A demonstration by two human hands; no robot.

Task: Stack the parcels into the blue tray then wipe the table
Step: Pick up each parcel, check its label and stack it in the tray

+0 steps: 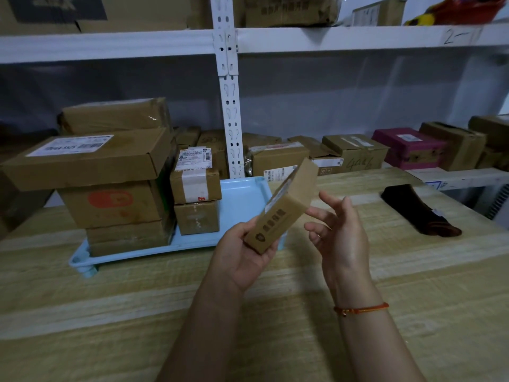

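Observation:
My left hand (242,257) grips the lower end of a small flat cardboard parcel (283,208), held tilted in the air over the right end of the blue tray (242,199). My right hand (338,230) hovers just right of the parcel with fingers spread and relaxed, holding nothing. On the tray's left part stands a tall stack of brown parcels (110,183). Beside it stands a shorter stack of two small taped boxes (195,199). The tray lies on the wooden table (275,326).
A dark folded cloth (418,213) lies on the table at the right. Behind the table runs a white metal shelf with an upright post (231,106) and several boxes, among them a magenta one (407,147).

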